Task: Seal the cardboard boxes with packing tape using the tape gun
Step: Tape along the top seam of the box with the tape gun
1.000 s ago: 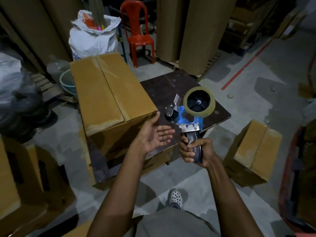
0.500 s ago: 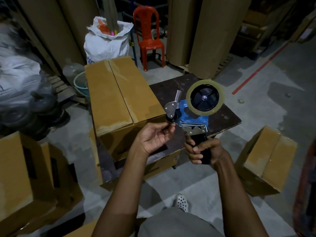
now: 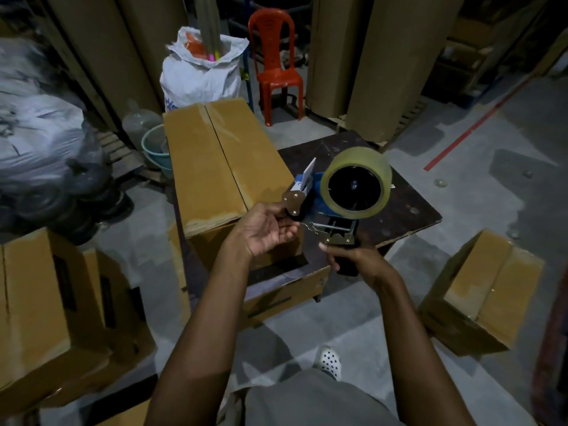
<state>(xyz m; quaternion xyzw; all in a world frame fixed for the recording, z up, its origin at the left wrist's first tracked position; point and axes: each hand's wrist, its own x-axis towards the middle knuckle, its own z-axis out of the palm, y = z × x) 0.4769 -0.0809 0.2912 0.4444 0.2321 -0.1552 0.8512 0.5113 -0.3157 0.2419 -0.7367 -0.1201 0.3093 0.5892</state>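
A blue tape gun (image 3: pixel 319 192) with a clear tape roll (image 3: pixel 356 181) hangs in the air in front of me. My right hand (image 3: pixel 356 259) grips its black handle from below. My left hand (image 3: pixel 264 229) is palm up at the gun's front end, fingertips pinching at the roller there. Behind them a tall closed cardboard box (image 3: pixel 215 167) stands on a low dark table (image 3: pixel 408 207), with tape along part of its top seam.
More cardboard boxes stand on the floor at left (image 3: pixel 46 305) and lower right (image 3: pixel 482 290). A red plastic chair (image 3: pixel 276 66), a white sack (image 3: pixel 199 75), a teal bucket (image 3: pixel 153 146) and tall cardboard sheets lie beyond. My shoe (image 3: pixel 330 361) is below.
My left hand went from open in the air to the tape gun's front end and pinches there. The gun has turned, its roll now facing me more.
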